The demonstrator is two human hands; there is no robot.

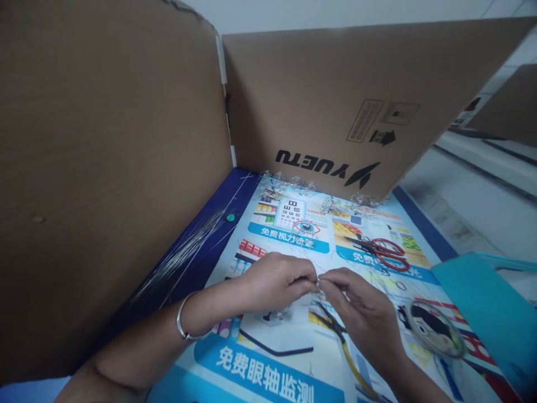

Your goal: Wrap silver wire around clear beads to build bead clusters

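Note:
My left hand (279,282) and my right hand (364,308) meet over the printed sheet (285,330), fingertips almost touching. Thumb and forefinger are pinched together on each hand. Whatever they hold between them is too small to make out. Beneath and beside my right hand lies a yellow-handled cutting tool (350,358), partly hidden by that hand. Farther back on the sheet rest red-handled scissors (388,254). A bundle of thin wires (188,252) lies left of my left hand on the dark blue surface (222,243).
Tall cardboard panels (104,140) stand at the left and back. Small clear wire-like pieces (293,182) line the back panel's foot. A small teal object (230,217) is near the wires. At right are a round clear ring-shaped item (459,341) and a turquoise box (482,302).

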